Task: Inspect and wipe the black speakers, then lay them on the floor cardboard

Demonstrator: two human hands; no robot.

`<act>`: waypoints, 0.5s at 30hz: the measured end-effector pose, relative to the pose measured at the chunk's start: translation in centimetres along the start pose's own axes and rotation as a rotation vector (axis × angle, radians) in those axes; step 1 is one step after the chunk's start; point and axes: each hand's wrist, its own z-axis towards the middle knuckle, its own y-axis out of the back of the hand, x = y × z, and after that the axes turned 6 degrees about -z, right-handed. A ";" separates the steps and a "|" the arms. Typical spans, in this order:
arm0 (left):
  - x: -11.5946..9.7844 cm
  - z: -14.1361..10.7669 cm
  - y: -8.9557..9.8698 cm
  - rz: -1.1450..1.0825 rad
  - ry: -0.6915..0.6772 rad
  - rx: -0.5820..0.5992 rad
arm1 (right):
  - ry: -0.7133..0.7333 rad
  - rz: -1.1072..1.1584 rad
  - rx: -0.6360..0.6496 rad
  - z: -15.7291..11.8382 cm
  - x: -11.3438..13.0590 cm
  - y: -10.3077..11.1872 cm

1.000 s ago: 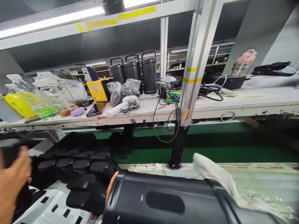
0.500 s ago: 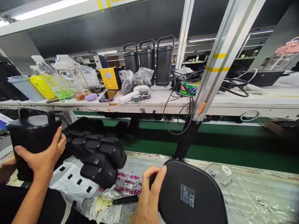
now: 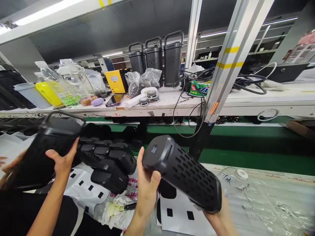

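Both my hands hold a black speaker [image 3: 182, 170] with a perforated body, lying tilted with its flat labelled end up and to the left. My left hand [image 3: 146, 183] grips that end. My right hand [image 3: 216, 218] supports the lower right end from beneath, mostly hidden. To the left, a co-worker's hand [image 3: 61, 162] holds another black speaker [image 3: 46, 147] with a handle, leaning over. Between the two lies a pile of black housing parts [image 3: 108, 160].
A white sheet with black squares [image 3: 182, 216] and a rag with a brush [image 3: 115, 209] lie below the speaker. An aluminium post [image 3: 221, 75] rises behind it. The shelf [image 3: 246, 108] carries three black speakers [image 3: 157, 55], bottles, a yellow box [image 3: 117, 81], a phone and cables. A green belt [image 3: 246, 157] runs beneath.
My speaker turned from base-on toward me to lying across with its perforated side showing, and my right hand came under it. The co-worker's speaker tipped from upright to leaning.
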 end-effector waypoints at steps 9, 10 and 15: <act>4.2 3.3 -0.5 -0.534 0.083 -0.082 | 0.056 -0.109 -0.006 -4.0 2.6 -4.5; 5.2 3.5 -0.7 -0.549 0.111 -0.078 | 0.043 -0.149 0.014 -4.1 2.1 -4.4; 6.6 3.6 0.4 -0.568 0.201 -0.139 | 0.123 -0.710 0.065 -2.9 1.7 -2.1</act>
